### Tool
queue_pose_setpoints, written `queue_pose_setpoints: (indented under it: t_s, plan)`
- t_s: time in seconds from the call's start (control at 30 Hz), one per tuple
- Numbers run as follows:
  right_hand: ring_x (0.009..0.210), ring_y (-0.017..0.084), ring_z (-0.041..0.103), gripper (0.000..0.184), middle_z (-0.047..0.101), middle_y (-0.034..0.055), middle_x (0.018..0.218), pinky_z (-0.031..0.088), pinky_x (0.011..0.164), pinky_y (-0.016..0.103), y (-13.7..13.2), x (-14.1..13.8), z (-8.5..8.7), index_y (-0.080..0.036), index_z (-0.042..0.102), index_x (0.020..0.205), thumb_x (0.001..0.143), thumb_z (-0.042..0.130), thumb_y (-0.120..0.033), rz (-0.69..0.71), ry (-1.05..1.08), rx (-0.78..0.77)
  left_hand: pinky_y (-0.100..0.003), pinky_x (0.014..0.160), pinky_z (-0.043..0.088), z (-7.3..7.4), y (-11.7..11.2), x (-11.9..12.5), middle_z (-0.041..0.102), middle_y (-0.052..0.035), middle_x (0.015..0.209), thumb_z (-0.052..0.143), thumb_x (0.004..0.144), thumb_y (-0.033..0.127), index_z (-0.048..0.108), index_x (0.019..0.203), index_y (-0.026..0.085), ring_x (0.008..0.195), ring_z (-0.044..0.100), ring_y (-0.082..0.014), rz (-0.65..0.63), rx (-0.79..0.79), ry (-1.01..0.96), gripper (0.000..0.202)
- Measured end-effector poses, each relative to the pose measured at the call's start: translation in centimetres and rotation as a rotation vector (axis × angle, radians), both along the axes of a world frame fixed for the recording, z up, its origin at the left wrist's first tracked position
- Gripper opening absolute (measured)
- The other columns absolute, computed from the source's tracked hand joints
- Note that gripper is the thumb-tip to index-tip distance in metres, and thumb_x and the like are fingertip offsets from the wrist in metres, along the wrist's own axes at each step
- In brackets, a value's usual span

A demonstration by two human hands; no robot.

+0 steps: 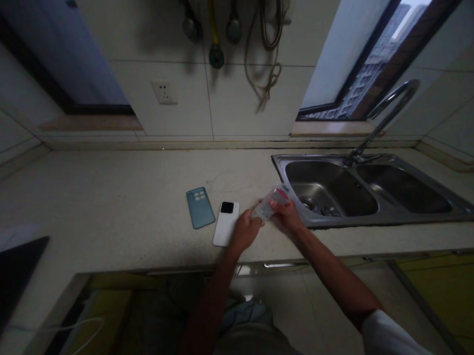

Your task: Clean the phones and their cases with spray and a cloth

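Both my hands hold a small transparent plastic packet (269,203) with a pink-red label, just above the stone countertop (144,201). My left hand (244,230) pinches its lower end, next to a white smartphone (225,223) lying face down with a black camera block. My right hand (287,214) grips the upper end close to the front rim of a stainless steel double sink (330,190). Beyond the white phone lies a teal smartphone (200,208), also face down.
A curved faucet (390,115) rises behind the sink. On the tiled wall are a power socket (164,92) and hanging hoses (263,37). A black flat appliance (10,273) sits at the counter's left, with a white cable (79,341) below.
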State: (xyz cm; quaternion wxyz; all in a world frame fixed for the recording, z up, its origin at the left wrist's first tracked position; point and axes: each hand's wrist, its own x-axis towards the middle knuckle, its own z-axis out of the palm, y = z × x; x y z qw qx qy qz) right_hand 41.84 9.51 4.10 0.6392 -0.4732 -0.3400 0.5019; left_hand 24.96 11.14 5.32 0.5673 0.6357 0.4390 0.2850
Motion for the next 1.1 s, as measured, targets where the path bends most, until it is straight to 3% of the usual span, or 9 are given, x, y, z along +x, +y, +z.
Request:
queue_pose_setpoints:
  t_s: [0.23, 0.5, 0.83, 0.97, 1.03, 1.1]
  plan:
    - [0.073, 0.024, 0.073, 0.038, 0.079, 0.0068, 0.085, 0.061, 0.069, 0.036, -0.2, -0.1, -0.2, -0.020, 0.073, 0.083, 0.058, 0.090, -0.044, 0.042, -0.124, 0.005, -0.024, 0.053, 0.031, -0.5, 0.4, -0.2, 0.059, -0.0005, 0.065, 0.048, 0.079, 0.027, 0.065, 0.081, 0.018, 0.058, 0.050, -0.0138, 0.008, 0.009, 0.083, 0.019]
    - [0.070, 0.020, 0.072, 0.037, 0.078, 0.0046, 0.082, 0.060, 0.067, 0.033, -0.3, -0.6, 0.3, -0.021, 0.075, 0.081, 0.058, 0.089, -0.046, 0.038, -0.097, 0.011, -0.020, 0.042, 0.023, -0.4, 0.5, 0.3, 0.060, -0.0014, 0.072, 0.050, 0.077, 0.030, 0.061, 0.095, 0.020, 0.048, 0.041, -0.0100, 0.031, -0.288, -0.015, 0.023]
    - [0.071, 0.023, 0.073, 0.038, 0.078, 0.0060, 0.083, 0.060, 0.061, 0.032, -0.3, -0.4, 0.2, -0.020, 0.074, 0.082, 0.057, 0.089, -0.044, 0.054, -0.036, -0.046, -0.017, 0.041, 0.021, -0.8, 1.1, 0.9, 0.061, -0.0012, 0.075, 0.053, 0.074, 0.034, 0.058, 0.102, 0.021, 0.047, 0.039, -0.0083, 0.023, -0.355, -0.070, 0.031]
    - [0.072, 0.022, 0.073, 0.040, 0.076, 0.0019, 0.081, 0.062, 0.062, 0.032, 0.4, 0.6, 0.0, -0.022, 0.069, 0.087, 0.061, 0.088, -0.047, -0.070, 0.114, -0.020, -0.016, 0.041, 0.020, -1.2, 0.8, 0.5, 0.049, 0.0039, 0.065, 0.055, 0.071, 0.039, 0.058, 0.091, 0.020, 0.045, 0.033, -0.0064, 0.026, -0.370, -0.112, 0.028]
    - [0.072, 0.021, 0.073, 0.040, 0.075, -0.0002, 0.079, 0.063, 0.067, 0.033, 0.6, 1.2, 0.1, -0.024, 0.066, 0.088, 0.063, 0.087, -0.047, -0.152, 0.215, 0.022, -0.016, 0.041, 0.020, -1.3, 0.5, 0.2, 0.050, 0.0039, 0.067, 0.056, 0.069, 0.040, 0.060, 0.089, 0.020, 0.045, 0.032, -0.0055, 0.020, -0.395, -0.131, 0.029]
    - [0.074, 0.021, 0.073, 0.040, 0.076, -0.0003, 0.080, 0.064, 0.071, 0.034, 0.7, 1.5, 0.1, -0.024, 0.065, 0.089, 0.064, 0.087, -0.046, -0.142, 0.257, 0.032, -0.016, 0.041, 0.022, -1.3, 0.4, -0.1, 0.055, 0.0020, 0.072, 0.059, 0.068, 0.039, 0.062, 0.091, 0.019, 0.047, 0.036, -0.0056, 0.015, -0.401, -0.151, 0.031]
